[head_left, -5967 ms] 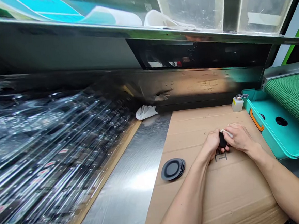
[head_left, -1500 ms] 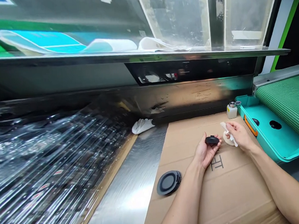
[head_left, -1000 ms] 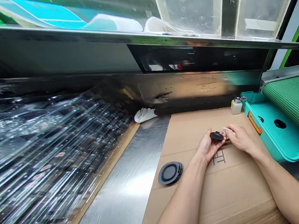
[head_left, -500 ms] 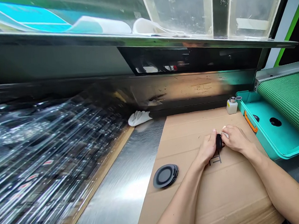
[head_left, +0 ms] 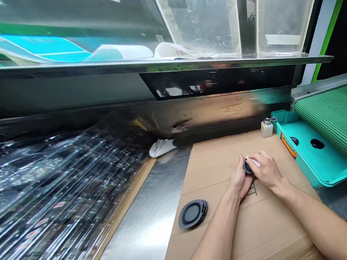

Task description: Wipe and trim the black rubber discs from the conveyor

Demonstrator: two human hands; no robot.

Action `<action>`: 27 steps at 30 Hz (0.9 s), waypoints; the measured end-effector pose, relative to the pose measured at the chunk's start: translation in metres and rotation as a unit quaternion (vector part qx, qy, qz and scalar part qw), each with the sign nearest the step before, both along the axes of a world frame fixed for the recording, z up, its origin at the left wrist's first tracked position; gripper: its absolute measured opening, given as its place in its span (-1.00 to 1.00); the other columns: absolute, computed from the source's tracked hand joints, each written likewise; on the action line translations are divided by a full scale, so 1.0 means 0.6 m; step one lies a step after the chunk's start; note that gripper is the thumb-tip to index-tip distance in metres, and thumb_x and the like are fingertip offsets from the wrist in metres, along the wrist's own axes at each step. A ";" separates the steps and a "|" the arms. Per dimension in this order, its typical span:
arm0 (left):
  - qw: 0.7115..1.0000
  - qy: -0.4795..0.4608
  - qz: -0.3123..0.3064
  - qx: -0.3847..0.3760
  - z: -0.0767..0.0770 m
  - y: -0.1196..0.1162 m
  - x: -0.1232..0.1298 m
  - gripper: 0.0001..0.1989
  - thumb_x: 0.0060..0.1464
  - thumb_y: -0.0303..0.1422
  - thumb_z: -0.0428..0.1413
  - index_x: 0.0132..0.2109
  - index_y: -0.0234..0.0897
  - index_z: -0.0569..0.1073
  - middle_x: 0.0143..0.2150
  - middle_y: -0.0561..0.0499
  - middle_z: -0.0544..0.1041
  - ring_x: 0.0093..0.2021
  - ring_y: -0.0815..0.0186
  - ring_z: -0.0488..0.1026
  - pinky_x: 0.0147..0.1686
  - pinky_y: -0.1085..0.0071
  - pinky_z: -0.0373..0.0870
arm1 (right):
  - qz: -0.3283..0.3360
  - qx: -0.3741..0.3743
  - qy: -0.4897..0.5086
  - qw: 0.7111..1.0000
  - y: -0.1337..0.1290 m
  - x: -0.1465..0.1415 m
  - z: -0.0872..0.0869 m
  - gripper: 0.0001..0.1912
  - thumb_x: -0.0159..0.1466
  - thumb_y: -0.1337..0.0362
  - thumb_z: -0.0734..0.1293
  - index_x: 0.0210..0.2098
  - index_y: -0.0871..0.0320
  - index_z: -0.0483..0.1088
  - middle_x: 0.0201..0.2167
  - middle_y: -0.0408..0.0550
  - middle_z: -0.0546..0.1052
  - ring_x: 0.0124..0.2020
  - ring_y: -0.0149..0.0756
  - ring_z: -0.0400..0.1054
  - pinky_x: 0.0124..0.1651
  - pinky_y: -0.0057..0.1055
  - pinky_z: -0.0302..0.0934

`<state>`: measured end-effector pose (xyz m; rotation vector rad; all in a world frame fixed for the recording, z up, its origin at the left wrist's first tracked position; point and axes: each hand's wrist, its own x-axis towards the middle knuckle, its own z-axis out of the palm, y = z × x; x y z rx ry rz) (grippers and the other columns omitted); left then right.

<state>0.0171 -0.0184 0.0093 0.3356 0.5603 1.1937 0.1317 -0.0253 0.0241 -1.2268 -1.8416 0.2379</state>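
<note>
My left hand (head_left: 239, 179) is closed round the edge of a small dark disc (head_left: 248, 167), held tilted just above the cardboard (head_left: 212, 175). In my right hand (head_left: 267, 169) is a white cloth (head_left: 253, 162), pinched in the fingers and pressed on the disc's face. Part of the disc is hidden behind the right fingers. To the left of my forearm, several similar dark discs (head_left: 192, 214) lie in a leaning stack on the cardboard.
A teal tray (head_left: 313, 175) with two black discs stands at the right, under a green conveyor belt (head_left: 326, 107) carrying another disc. A white bottle (head_left: 267, 128) is beside the tray. A white glove (head_left: 162, 147) and plastic-wrapped sheets (head_left: 62, 193) lie left.
The disc in my left hand has turned from edge-on to show its face. My right hand has shifted over that face with the cloth. Another disc shows on the belt; the view has tilted up.
</note>
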 end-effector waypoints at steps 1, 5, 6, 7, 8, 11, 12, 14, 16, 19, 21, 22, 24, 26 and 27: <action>1.000 -0.019 -0.012 -0.011 0.000 0.000 0.001 -0.58 0.36 -0.18 -0.09 -0.25 -0.38 0.53 -0.23 -0.14 0.61 -0.11 0.24 0.57 0.05 0.30 0.46 | -0.001 0.006 -0.018 1.000 -0.004 -0.007 -0.002 -0.84 0.37 0.27 0.28 -0.17 0.10 0.52 -0.23 -0.03 0.49 -0.18 -0.27 0.39 -0.08 -0.41 0.24; 0.997 -0.049 -0.043 -0.037 0.001 0.000 -0.010 -0.53 0.37 -0.17 -0.17 -0.18 -0.40 0.53 -0.07 -0.24 0.59 0.06 0.13 0.52 0.17 0.15 0.38 | 0.069 0.014 -0.136 0.988 -0.017 -0.020 -0.006 -0.79 0.40 0.32 0.23 -0.14 0.12 0.51 -0.25 -0.02 0.46 -0.19 -0.26 0.32 -0.06 -0.36 0.21; 0.997 -0.049 -0.044 -0.044 0.002 0.001 -0.013 -0.53 0.36 -0.17 -0.17 -0.16 -0.40 0.52 -0.05 -0.25 0.59 0.07 0.11 0.51 0.18 0.12 0.37 | 0.098 0.013 -0.166 0.981 -0.019 -0.020 -0.006 -0.79 0.39 0.33 0.23 -0.12 0.12 0.51 -0.25 -0.03 0.45 -0.21 -0.26 0.31 -0.09 -0.37 0.21; 0.997 -0.050 -0.043 -0.051 0.002 0.002 -0.016 -0.54 0.36 -0.18 -0.16 -0.14 -0.40 0.52 -0.04 -0.26 0.59 0.08 0.10 0.51 0.19 0.09 0.37 | 0.113 0.011 -0.190 0.975 -0.020 -0.019 -0.005 -0.79 0.38 0.34 0.23 -0.12 0.12 0.51 -0.24 -0.02 0.45 -0.22 -0.27 0.30 -0.11 -0.38 0.21; 0.996 -0.052 -0.041 -0.054 0.002 0.003 -0.018 -0.56 0.36 -0.19 -0.15 -0.14 -0.40 0.52 -0.04 -0.26 0.59 0.08 0.10 0.51 0.19 0.09 0.37 | 0.107 0.009 -0.207 0.972 -0.020 -0.018 -0.005 -0.79 0.37 0.35 0.24 -0.12 0.13 0.51 -0.23 -0.02 0.45 -0.23 -0.26 0.29 -0.14 -0.38 0.21; 0.997 -0.054 -0.023 -0.042 0.000 0.007 -0.018 -0.59 0.37 -0.26 -0.15 -0.19 -0.41 0.52 -0.08 -0.23 0.60 0.06 0.16 0.52 0.18 0.18 0.38 | 0.008 0.005 -0.226 0.974 -0.014 -0.014 -0.002 -0.77 0.39 0.36 0.21 -0.12 0.13 0.51 -0.21 0.02 0.45 -0.18 -0.23 0.28 -0.12 -0.37 0.20; 0.998 -0.051 -0.016 -0.038 -0.001 0.007 -0.016 -0.58 0.37 -0.28 -0.16 -0.22 -0.42 0.52 -0.10 -0.22 0.61 0.04 0.18 0.53 0.17 0.22 0.39 | -0.011 0.004 -0.229 0.973 -0.011 -0.012 -0.001 -0.76 0.39 0.36 0.20 -0.13 0.13 0.51 -0.21 0.02 0.45 -0.16 -0.23 0.28 -0.11 -0.37 0.20; 0.998 -0.041 -0.009 -0.039 -0.002 0.008 -0.013 -0.57 0.38 -0.30 -0.17 -0.23 -0.43 0.53 -0.13 -0.22 0.61 0.01 0.19 0.55 0.14 0.25 0.42 | 0.013 0.003 -0.244 0.970 -0.008 -0.009 0.000 -0.78 0.39 0.36 0.21 -0.17 0.12 0.51 -0.23 0.00 0.45 -0.16 -0.24 0.28 -0.10 -0.39 0.20; 0.999 -0.034 -0.008 -0.042 -0.002 0.007 -0.011 -0.57 0.38 -0.30 -0.17 -0.21 -0.43 0.53 -0.15 -0.21 0.61 -0.02 0.20 0.56 0.11 0.26 0.45 | 0.046 -0.001 -0.254 0.966 -0.006 -0.006 0.001 -0.79 0.39 0.35 0.22 -0.20 0.12 0.51 -0.24 -0.02 0.45 -0.17 -0.26 0.29 -0.11 -0.41 0.20; 0.999 -0.025 0.015 -0.039 0.001 0.006 -0.011 -0.60 0.38 -0.32 -0.15 -0.20 -0.44 0.52 -0.19 -0.20 0.61 -0.08 0.22 0.58 0.07 0.27 0.48 | -0.004 -0.021 -0.250 0.968 -0.008 -0.004 -0.001 -0.76 0.41 0.33 0.18 -0.14 0.12 0.50 -0.22 0.01 0.46 -0.15 -0.24 0.30 -0.11 -0.39 0.21; 0.998 -0.016 0.036 -0.053 0.005 0.006 -0.013 -0.59 0.38 -0.33 -0.17 -0.21 -0.45 0.51 -0.21 -0.22 0.61 -0.12 0.23 0.58 0.02 0.28 0.51 | -0.028 -0.044 -0.247 0.968 -0.011 -0.004 -0.003 -0.74 0.42 0.31 0.17 -0.14 0.14 0.51 -0.20 0.04 0.47 -0.15 -0.22 0.32 -0.11 -0.37 0.22; 0.997 -0.010 0.044 -0.062 0.008 0.007 -0.014 -0.59 0.39 -0.33 -0.18 -0.21 -0.45 0.51 -0.20 -0.24 0.61 -0.14 0.23 0.59 -0.02 0.29 0.53 | -0.014 -0.056 -0.244 0.968 -0.012 -0.003 -0.003 -0.74 0.42 0.31 0.18 -0.17 0.15 0.51 -0.19 0.05 0.47 -0.16 -0.22 0.34 -0.11 -0.36 0.23; 0.996 0.001 0.052 -0.077 0.012 0.007 -0.017 -0.58 0.39 -0.33 -0.20 -0.22 -0.44 0.49 -0.18 -0.27 0.61 -0.16 0.22 0.60 -0.09 0.28 0.56 | 0.035 -0.073 -0.222 0.972 -0.012 0.003 -0.004 -0.78 0.39 0.32 0.21 -0.22 0.15 0.51 -0.19 0.03 0.49 -0.19 -0.24 0.36 -0.11 -0.37 0.25; 0.995 0.016 0.058 -0.081 0.015 0.007 -0.018 -0.59 0.39 -0.31 -0.19 -0.23 -0.43 0.48 -0.20 -0.25 0.61 -0.21 0.22 0.60 -0.16 0.27 0.58 | 0.058 -0.072 -0.168 0.981 -0.007 0.013 -0.001 -0.80 0.38 0.32 0.23 -0.18 0.13 0.51 -0.19 0.01 0.51 -0.18 -0.25 0.38 -0.09 -0.37 0.26; 0.995 0.028 0.059 -0.079 0.015 0.006 -0.018 -0.59 0.38 -0.30 -0.19 -0.24 -0.43 0.48 -0.23 -0.24 0.61 -0.24 0.22 0.60 -0.19 0.27 0.58 | 0.049 -0.065 -0.132 0.988 -0.003 0.020 0.001 -0.80 0.37 0.32 0.23 -0.11 0.12 0.49 -0.17 0.01 0.52 -0.15 -0.25 0.39 -0.07 -0.37 0.26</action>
